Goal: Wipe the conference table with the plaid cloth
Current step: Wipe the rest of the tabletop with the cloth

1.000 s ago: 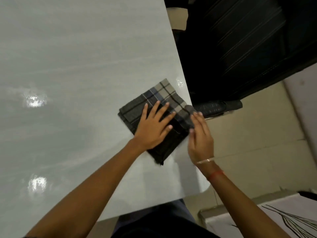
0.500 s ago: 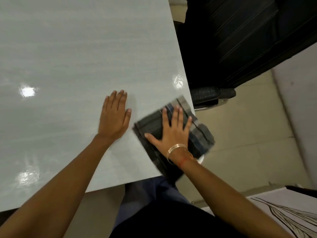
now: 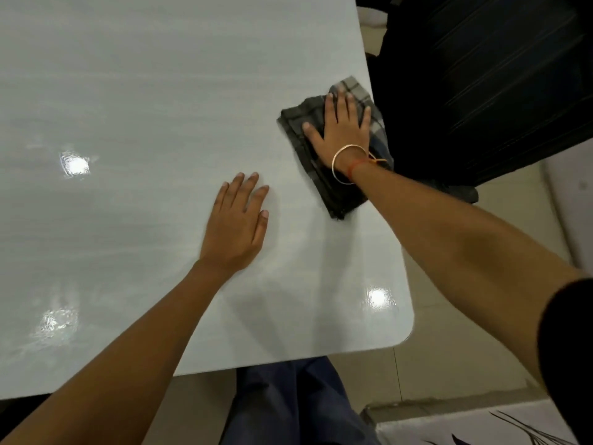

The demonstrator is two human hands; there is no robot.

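**Wiping near the table's edge**

The right hand (image 3: 341, 133) lies flat on the folded grey plaid cloth (image 3: 340, 197). Its fingers are straight and spread wide, and they press down on the cloth without curling round it. The cloth sits on the shiny pale grey conference table (image 3: 144, 91), right at the table's right edge, and one side of it seems to hang a little over that edge. A big black chair (image 3: 481, 91) stands just beside that edge.

The left hand (image 3: 237, 226) rests flat on the bare table, near the cloth but not touching it. Its fingers are straight and it holds nothing.

To wipe well, I think the right hand should press evenly with the whole palm. It should slide the cloth in long lines and not let it slip off the edge. The left hand can lean on the table to steady the body. Most of the table looks yet to be wiped.
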